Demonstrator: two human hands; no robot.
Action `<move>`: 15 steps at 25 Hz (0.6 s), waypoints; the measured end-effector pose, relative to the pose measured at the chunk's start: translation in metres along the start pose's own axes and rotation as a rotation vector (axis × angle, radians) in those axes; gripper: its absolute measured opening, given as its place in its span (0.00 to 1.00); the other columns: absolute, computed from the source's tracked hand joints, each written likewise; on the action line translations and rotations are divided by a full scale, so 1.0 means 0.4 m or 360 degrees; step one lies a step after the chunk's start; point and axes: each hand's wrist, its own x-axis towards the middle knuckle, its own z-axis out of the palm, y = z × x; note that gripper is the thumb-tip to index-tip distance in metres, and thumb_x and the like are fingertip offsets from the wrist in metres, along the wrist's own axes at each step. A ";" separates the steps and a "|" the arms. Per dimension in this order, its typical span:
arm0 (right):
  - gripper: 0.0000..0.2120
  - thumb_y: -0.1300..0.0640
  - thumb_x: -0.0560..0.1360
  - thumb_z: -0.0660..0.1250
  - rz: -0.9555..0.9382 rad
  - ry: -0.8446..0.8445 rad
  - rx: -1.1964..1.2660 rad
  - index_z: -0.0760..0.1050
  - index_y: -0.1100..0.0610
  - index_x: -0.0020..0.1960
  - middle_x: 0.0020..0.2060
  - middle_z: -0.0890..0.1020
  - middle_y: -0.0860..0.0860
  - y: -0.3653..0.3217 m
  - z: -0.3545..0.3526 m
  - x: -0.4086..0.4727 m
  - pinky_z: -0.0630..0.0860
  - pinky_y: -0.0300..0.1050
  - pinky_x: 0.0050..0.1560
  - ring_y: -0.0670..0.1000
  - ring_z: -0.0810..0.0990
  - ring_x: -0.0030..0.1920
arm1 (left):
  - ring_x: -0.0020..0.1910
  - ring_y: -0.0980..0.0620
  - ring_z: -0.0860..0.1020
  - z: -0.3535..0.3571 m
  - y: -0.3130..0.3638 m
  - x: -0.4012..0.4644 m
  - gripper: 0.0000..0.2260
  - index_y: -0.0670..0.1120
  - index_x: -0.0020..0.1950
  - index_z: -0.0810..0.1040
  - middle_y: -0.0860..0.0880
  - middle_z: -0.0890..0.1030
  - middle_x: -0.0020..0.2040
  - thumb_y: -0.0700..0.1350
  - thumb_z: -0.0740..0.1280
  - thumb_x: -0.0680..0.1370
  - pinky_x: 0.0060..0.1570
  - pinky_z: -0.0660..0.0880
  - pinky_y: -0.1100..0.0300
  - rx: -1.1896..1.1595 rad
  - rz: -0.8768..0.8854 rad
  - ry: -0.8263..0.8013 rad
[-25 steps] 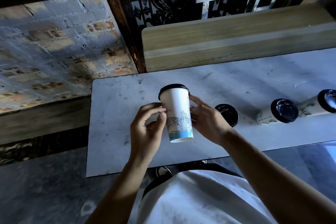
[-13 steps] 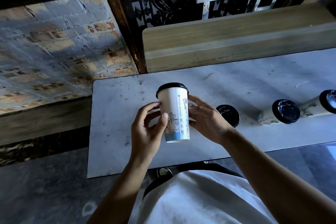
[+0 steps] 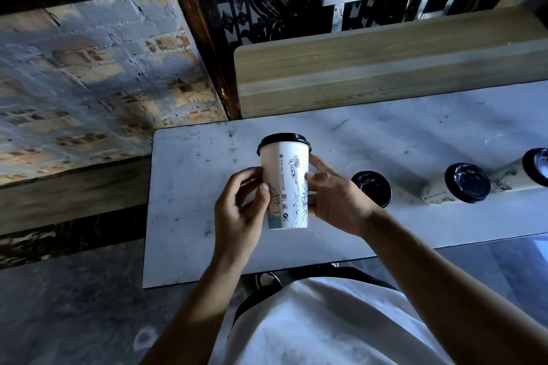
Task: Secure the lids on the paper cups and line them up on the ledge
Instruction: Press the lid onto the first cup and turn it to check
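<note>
Two hands, left hand (image 3: 241,210) and right hand (image 3: 335,201), grip one white illustrated paper cup (image 3: 286,187) upright above the grey marble counter (image 3: 207,234). Its black plastic lid (image 3: 283,141) appears seated. Three lidded cups (image 3: 467,184) stand rightward. Next: set this one in line.

A white paper cup (image 3: 286,187) printed with line drawings and a pale blue band at its base stands upright above the marbled ledge (image 3: 207,246), a black lid (image 3: 283,141) seated on its rim. To its right, three more cups sit in a row on the ledge: a first (image 3: 372,188) showing mostly its black lid, a second (image 3: 458,187), and a third (image 3: 530,170) at the frame's edge, all lidded.
</note>
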 end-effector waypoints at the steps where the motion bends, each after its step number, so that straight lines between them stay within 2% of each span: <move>1: 0.35 0.57 0.74 0.69 -0.0008 0.0024 -0.0006 0.64 0.47 0.79 0.61 0.77 0.66 -0.001 0.001 0.000 0.82 0.56 0.54 0.63 0.81 0.54 | 0.58 0.58 0.83 0.000 -0.003 0.001 0.11 0.50 0.60 0.79 0.57 0.86 0.55 0.49 0.71 0.78 0.54 0.78 0.67 0.0010 0.0005 0.0007; 5: 0.34 0.58 0.76 0.67 -0.0061 0.0099 -0.0104 0.62 0.39 0.78 0.60 0.83 0.61 -0.003 0.007 -0.007 0.82 0.56 0.53 0.62 0.84 0.53 | 0.62 0.50 0.81 -0.016 -0.015 0.011 0.14 0.47 0.63 0.79 0.42 0.80 0.60 0.35 0.70 0.78 0.53 0.80 0.64 0.0212 0.0195 0.0010; 7: 0.36 0.54 0.75 0.72 -0.0076 0.0100 -0.0168 0.62 0.34 0.76 0.63 0.83 0.59 -0.003 0.012 -0.011 0.82 0.59 0.56 0.63 0.85 0.56 | 0.61 0.53 0.79 -0.020 -0.013 0.019 0.19 0.47 0.61 0.82 0.40 0.77 0.59 0.28 0.68 0.77 0.53 0.80 0.64 0.0398 0.0367 -0.0032; 10: 0.36 0.45 0.67 0.82 -0.0069 0.0074 -0.0211 0.67 0.23 0.66 0.66 0.81 0.61 0.006 0.011 -0.009 0.80 0.65 0.61 0.64 0.83 0.61 | 0.56 0.55 0.79 -0.017 -0.013 0.023 0.21 0.45 0.56 0.86 0.42 0.77 0.56 0.24 0.66 0.74 0.56 0.78 0.64 0.0525 0.0461 -0.0070; 12: 0.38 0.44 0.66 0.82 -0.0075 0.0102 -0.0233 0.66 0.24 0.67 0.67 0.80 0.62 0.010 0.006 -0.005 0.78 0.68 0.62 0.65 0.81 0.64 | 0.55 0.53 0.80 -0.015 -0.017 0.021 0.22 0.46 0.53 0.87 0.43 0.77 0.55 0.22 0.65 0.73 0.56 0.76 0.65 0.0516 0.0424 -0.0070; 14: 0.39 0.46 0.70 0.79 -0.0098 0.0124 -0.0279 0.63 0.29 0.74 0.67 0.80 0.62 0.013 0.001 -0.002 0.76 0.70 0.64 0.65 0.80 0.65 | 0.55 0.52 0.80 -0.014 -0.017 0.018 0.21 0.47 0.52 0.87 0.43 0.78 0.54 0.23 0.66 0.74 0.55 0.76 0.66 0.0474 0.0392 -0.0052; 15: 0.36 0.48 0.73 0.76 -0.0110 0.0134 -0.0283 0.62 0.30 0.75 0.66 0.81 0.61 0.011 0.000 -0.001 0.76 0.69 0.64 0.64 0.81 0.64 | 0.55 0.53 0.80 -0.012 -0.014 0.017 0.21 0.48 0.52 0.86 0.43 0.79 0.54 0.24 0.66 0.74 0.54 0.76 0.67 0.0434 0.0364 -0.0039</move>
